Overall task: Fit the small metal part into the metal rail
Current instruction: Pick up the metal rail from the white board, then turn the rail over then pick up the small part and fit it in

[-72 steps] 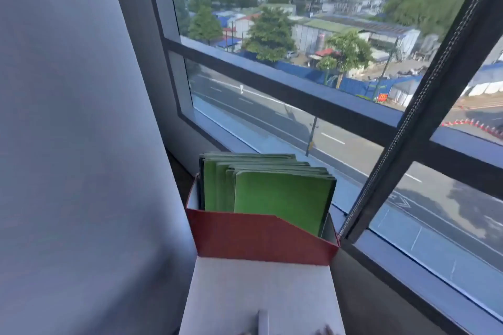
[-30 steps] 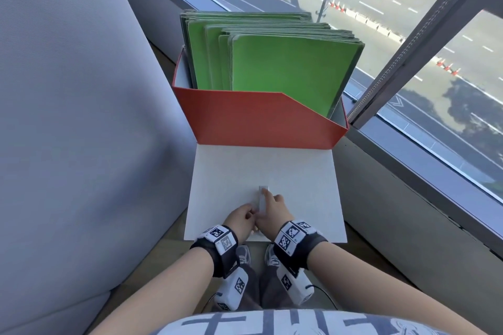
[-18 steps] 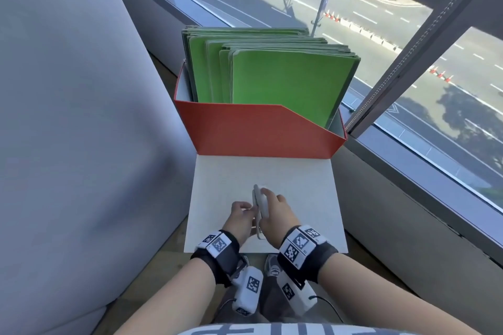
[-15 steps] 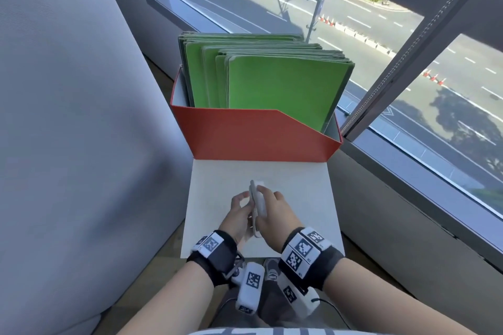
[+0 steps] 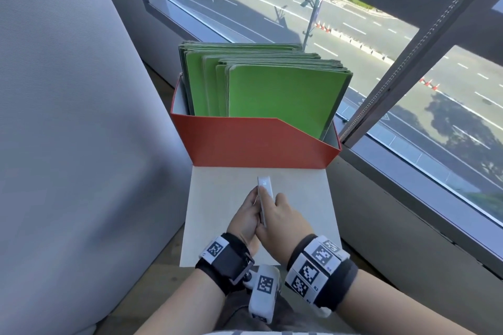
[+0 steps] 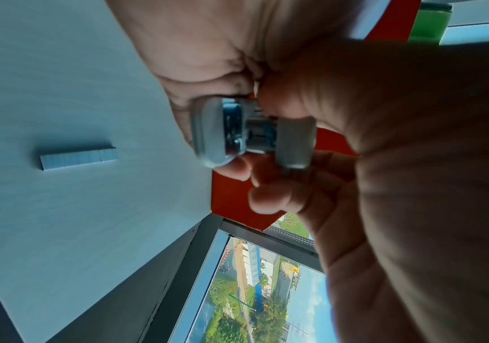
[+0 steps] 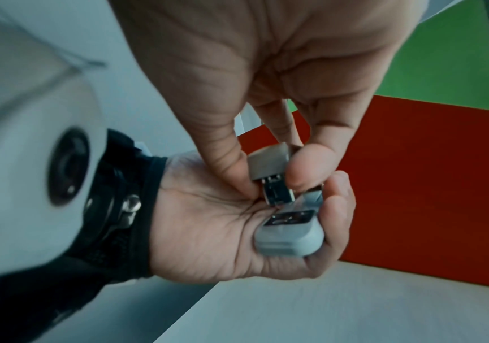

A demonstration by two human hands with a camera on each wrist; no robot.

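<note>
A small grey stapler (image 5: 264, 198), hinged open, is held between both hands above a white board (image 5: 304, 198). The left hand (image 5: 245, 216) is curled under the stapler's grey plastic base (image 7: 291, 236), which lies across its palm and fingers. The right hand (image 5: 283, 221) pinches the upper grey arm (image 7: 269, 162) between thumb and fingers; below that arm the shiny metal rail (image 7: 277, 192) is exposed, and its lower end meets the base. The small metal part, a straight silver strip of staples (image 6: 78, 158), lies flat on the white board, apart from both hands and from the stapler. It is seen only in the left wrist view. Beyond the board stands a red cardboard box (image 5: 253, 144) holding upright green folders (image 5: 280, 95). A grey padded surface (image 5: 68, 117) rises at the left, and a window (image 5: 408, 49) overlooking a road is at the right.
</note>
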